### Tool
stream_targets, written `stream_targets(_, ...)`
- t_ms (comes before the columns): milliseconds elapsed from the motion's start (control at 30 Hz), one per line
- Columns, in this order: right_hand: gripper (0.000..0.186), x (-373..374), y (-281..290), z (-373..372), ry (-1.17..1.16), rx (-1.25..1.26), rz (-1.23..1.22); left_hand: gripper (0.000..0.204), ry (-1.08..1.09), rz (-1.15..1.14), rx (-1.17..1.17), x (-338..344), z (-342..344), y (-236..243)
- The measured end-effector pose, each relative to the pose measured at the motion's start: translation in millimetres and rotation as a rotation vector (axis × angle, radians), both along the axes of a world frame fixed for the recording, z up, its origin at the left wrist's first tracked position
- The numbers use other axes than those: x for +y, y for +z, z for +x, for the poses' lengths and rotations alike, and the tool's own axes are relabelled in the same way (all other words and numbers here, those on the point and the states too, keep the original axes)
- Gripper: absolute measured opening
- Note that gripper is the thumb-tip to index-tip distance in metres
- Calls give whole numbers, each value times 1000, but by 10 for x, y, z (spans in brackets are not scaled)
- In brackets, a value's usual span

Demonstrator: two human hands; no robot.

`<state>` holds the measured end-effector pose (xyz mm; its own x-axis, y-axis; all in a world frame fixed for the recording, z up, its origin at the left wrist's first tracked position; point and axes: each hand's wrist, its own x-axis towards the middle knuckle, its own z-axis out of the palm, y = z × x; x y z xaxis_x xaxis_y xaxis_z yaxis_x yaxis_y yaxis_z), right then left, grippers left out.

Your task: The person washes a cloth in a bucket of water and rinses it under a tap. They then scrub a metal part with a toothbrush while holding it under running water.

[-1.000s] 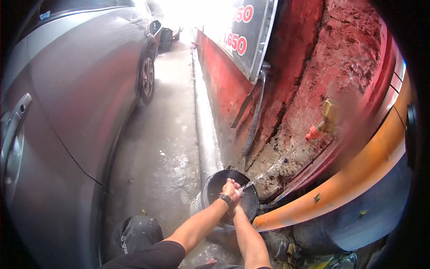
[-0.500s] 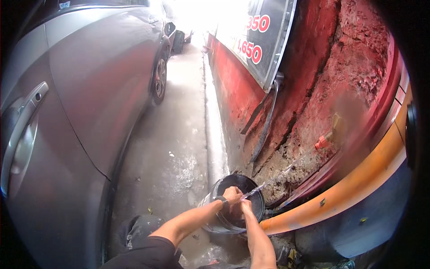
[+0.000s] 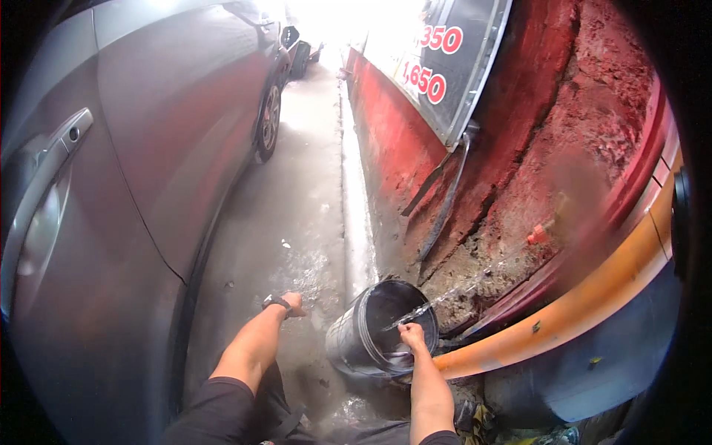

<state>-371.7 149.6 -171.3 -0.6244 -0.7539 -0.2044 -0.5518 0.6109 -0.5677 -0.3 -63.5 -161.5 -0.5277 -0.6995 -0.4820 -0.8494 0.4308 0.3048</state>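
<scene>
Black bucket (image 3: 371, 334); grey car (image 3: 133, 185); red wall (image 3: 564, 133), apparently weathered.

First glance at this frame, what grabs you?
A thin jet of water arcs from a tap on the crumbling red wall into a tilted black bucket at bottom centre. The right hand is at the bucket's rim; the left hand hangs free above wet pavement. A grey car fills the left side.

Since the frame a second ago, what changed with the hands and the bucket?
The left hand has come off the black bucket and swung out to the left, over the wet pavement. The right hand stays at the rim, in the water stream from the tap. The bucket stays tilted beside the grey car.
</scene>
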Motion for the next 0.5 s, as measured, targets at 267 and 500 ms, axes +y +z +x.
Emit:
stream_targets(267,33,-72,-148,43,119,-63,110,45,258,-108,288,-63,574,382)
stream_targets(500,32,15,-225,28,206,1,195,48,247,20,46,62,919,290)
